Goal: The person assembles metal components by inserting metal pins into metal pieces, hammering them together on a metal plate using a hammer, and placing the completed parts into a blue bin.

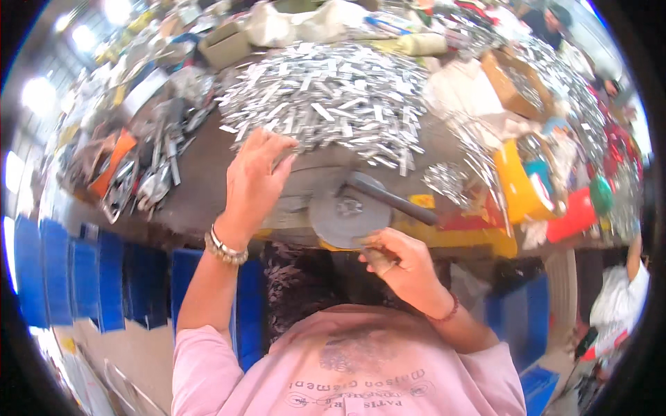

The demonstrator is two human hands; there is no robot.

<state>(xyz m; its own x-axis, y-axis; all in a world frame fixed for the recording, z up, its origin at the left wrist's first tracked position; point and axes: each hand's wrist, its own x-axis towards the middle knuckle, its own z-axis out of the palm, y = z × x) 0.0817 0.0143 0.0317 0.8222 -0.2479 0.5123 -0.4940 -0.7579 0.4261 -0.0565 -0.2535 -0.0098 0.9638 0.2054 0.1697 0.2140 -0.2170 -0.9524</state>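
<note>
A large heap of short silvery metal strips [326, 97] covers the middle of the worktable. My left hand [255, 182] is at the heap's near left edge, fingers curved and thumb apart from them, with nothing visible in it. Near me lies a round grey disc [336, 225] with a few small metal bits [349, 206] on it. A dark hammer [395, 200] rests with its head over the disc and its handle pointing right. Beside the disc's near right edge, my right hand [406, 267] is closed, thumb against fingers; something dark shows there, too blurred to name.
Metal hardware [163, 163] and an orange piece [114, 161] lie to the left. On the right are a small metal pile [447, 182], a yellow container [517, 182], a red one [574, 216] and a cardboard box [513, 87]. Blue bins [76, 277] stand below left. Other people are at far right.
</note>
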